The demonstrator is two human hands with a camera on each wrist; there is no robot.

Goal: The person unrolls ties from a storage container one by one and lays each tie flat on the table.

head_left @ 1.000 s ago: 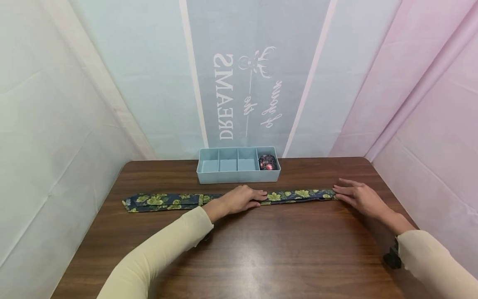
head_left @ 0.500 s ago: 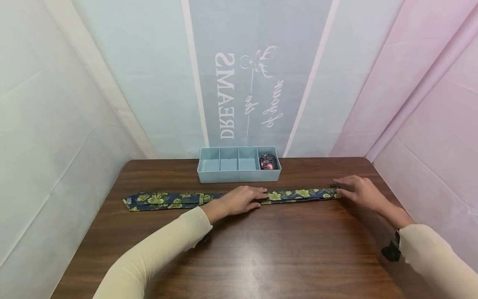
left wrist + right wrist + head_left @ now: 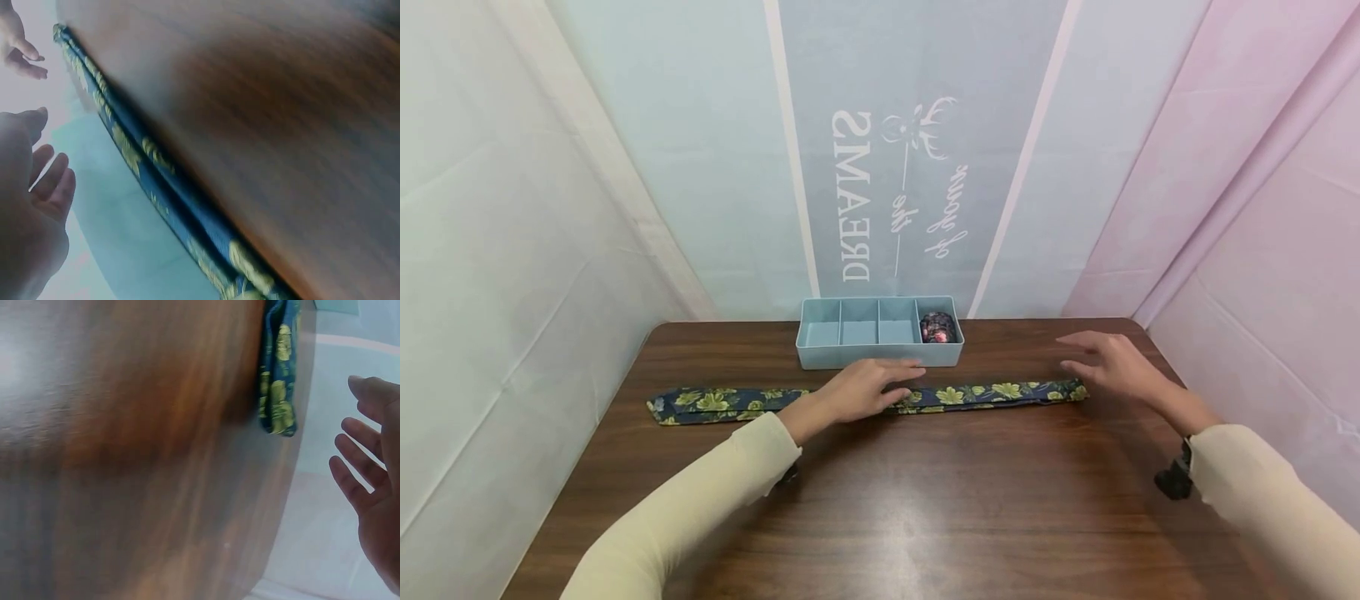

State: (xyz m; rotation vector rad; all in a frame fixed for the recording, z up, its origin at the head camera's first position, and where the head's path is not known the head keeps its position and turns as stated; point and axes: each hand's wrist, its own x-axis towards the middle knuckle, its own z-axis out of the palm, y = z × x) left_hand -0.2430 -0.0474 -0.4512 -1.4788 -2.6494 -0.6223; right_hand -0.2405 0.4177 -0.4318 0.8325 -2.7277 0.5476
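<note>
A dark blue necktie (image 3: 977, 395) with yellow-green flowers lies folded lengthwise in a long strip across the wooden table. My left hand (image 3: 859, 389) hovers over its middle and hides part of it in the head view; in the left wrist view the hand (image 3: 31, 206) is apart from the cloth, fingers loosely bent. At the tie's folded right end (image 3: 279, 419), my right hand (image 3: 1112, 364) is raised in the air, its thumb and fingers spread and holding nothing. The right wrist view shows that hand (image 3: 375, 462) clear of the cloth.
Behind the tie stands a light blue organizer box (image 3: 880, 357) with several compartments in a row. A rolled dark cloth with pink flowers (image 3: 937, 328) fills the rightmost one. A printed curtain (image 3: 730, 208) hangs along the back edge of the table (image 3: 970, 500).
My right hand has let go of the tie's right end and risen up and away. My left hand has lifted off the middle and shifted left. The tie lies nearly unchanged.
</note>
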